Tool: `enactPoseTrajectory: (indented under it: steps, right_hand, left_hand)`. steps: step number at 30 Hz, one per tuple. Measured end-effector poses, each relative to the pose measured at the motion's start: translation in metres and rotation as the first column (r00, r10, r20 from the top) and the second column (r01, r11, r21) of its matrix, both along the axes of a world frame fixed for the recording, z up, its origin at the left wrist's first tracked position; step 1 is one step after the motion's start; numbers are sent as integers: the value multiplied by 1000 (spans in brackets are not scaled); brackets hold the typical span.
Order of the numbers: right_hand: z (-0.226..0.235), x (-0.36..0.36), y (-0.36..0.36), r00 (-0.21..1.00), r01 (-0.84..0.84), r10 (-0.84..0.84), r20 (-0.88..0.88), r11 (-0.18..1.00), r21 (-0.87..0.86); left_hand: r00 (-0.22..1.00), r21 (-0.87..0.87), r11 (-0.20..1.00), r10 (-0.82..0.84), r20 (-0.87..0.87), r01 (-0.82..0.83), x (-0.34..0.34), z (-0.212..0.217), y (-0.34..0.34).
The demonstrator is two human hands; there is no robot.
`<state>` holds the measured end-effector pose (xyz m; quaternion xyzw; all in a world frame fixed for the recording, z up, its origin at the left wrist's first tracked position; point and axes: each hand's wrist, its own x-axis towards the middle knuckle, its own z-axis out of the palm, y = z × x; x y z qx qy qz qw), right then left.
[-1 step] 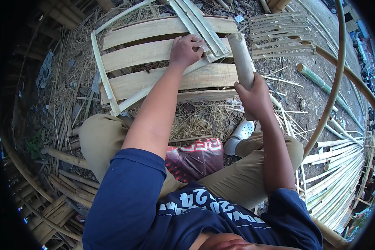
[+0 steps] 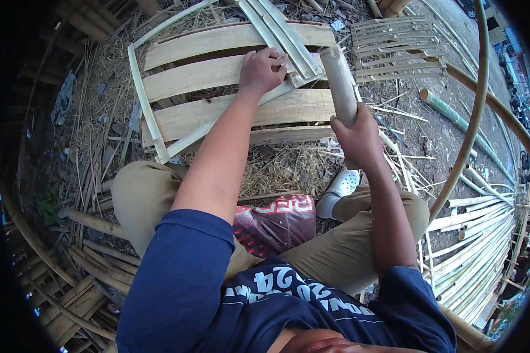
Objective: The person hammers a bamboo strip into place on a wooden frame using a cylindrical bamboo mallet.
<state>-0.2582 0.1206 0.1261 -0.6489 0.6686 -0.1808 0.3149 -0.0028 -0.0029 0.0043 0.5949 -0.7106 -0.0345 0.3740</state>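
Observation:
My right hand (image 2: 359, 134) is wrapped round the lower part of a thick, pale bamboo piece (image 2: 339, 82), held tilted with its top end away from me. My left hand (image 2: 262, 72), its fingers curled, rests over a slatted wooden platform (image 2: 185, 79). Whatever those fingers hold, if anything, is hidden. Beside the left hand, long split bamboo strips (image 2: 282, 40) run from the far edge to a corner joint. A thinner strip (image 2: 195, 136) slants from that corner under my left forearm, and another strip (image 2: 147, 109) stands along the left side, forming a frame.
Right of the platform lies a grid of thin slats (image 2: 397, 50). A green bamboo pole (image 2: 462, 122) and a pile of bamboo poles (image 2: 477, 241) are farther right. A curved pole (image 2: 474, 117) rises near my right arm. A dark red printed sack (image 2: 277, 226) lies between my legs.
The bamboo piece in my right hand has shifted very slightly to the left. My left hand stays in nearly the same place.

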Motion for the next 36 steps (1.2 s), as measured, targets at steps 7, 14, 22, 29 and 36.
enactPoseTrajectory:
  steps: [7,14,22,29,36]
  right_hand:
    - [-17,23,9,952,-145,116,-284,986,-83]
    - [-20,12,-9,989,66,-81,-125,991,-120]
    - [-45,16,-30,995,50,-41,87,993,-104]
    - [-69,33,-45,763,-41,-39,645,993,109]
    - [-64,48,-50,686,-68,-146,713,962,263]
  left_hand:
    - [1000,29,999,12,7,-12,2,0,1]
    - [993,-27,998,-46,108,49,4,2,5]
    - [993,30,998,-58,99,56,8,0,3]
    - [961,-248,968,40,272,30,-1,12,10]
    - [969,43,968,-248,8,247,5,9,8]
